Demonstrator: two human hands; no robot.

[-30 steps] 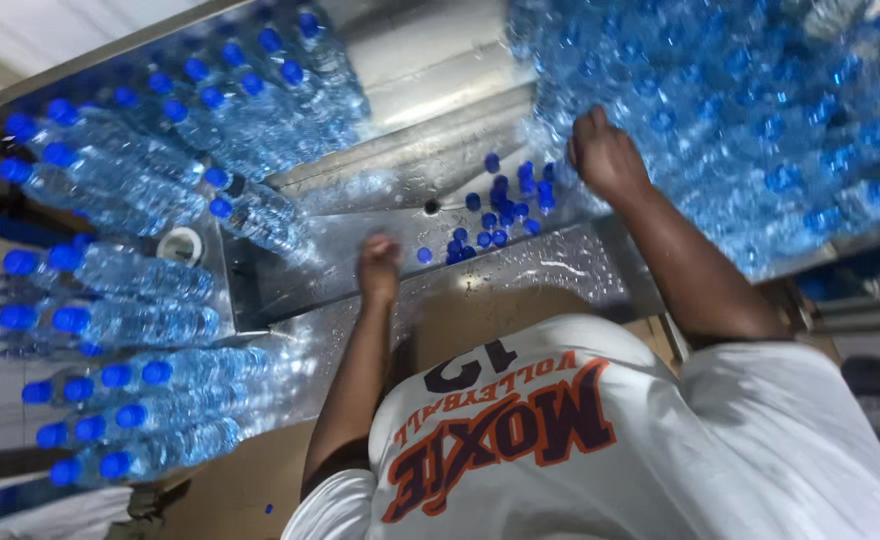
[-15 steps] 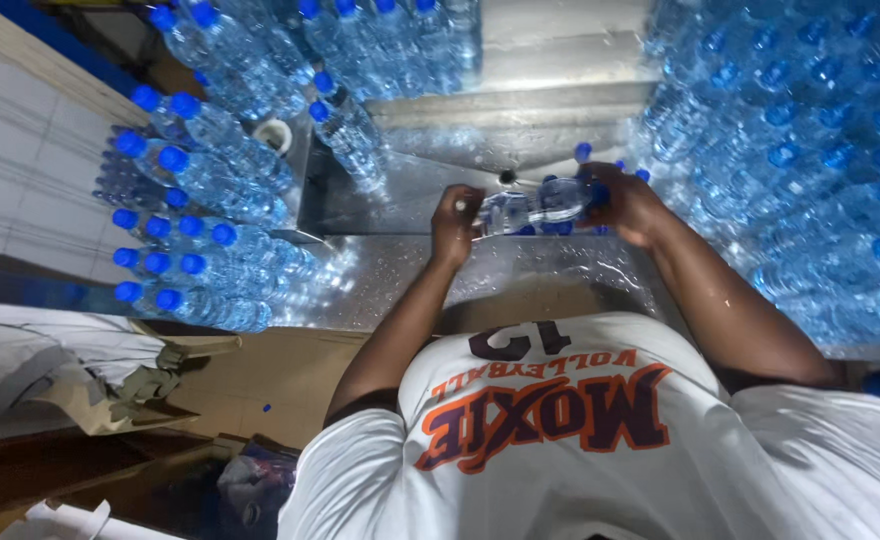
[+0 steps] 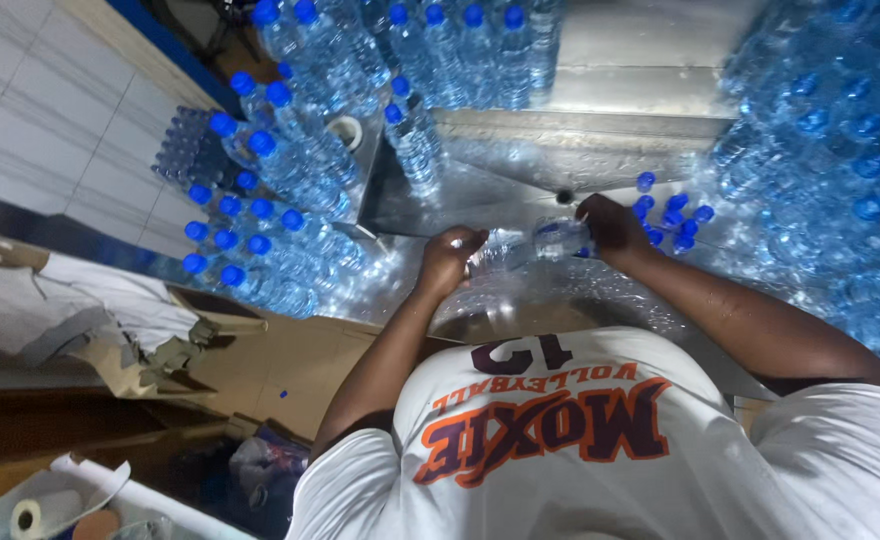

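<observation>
Both hands (image 3: 530,250) grip a bottle (image 3: 535,243); stacked bottles (image 3: 300,170) crowd either side.

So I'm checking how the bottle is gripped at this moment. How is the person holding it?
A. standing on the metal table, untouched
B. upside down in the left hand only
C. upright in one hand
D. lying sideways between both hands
D: the clear plastic bottle lies roughly sideways above the metal table, with the left hand on one end and the right hand on the other.
</observation>
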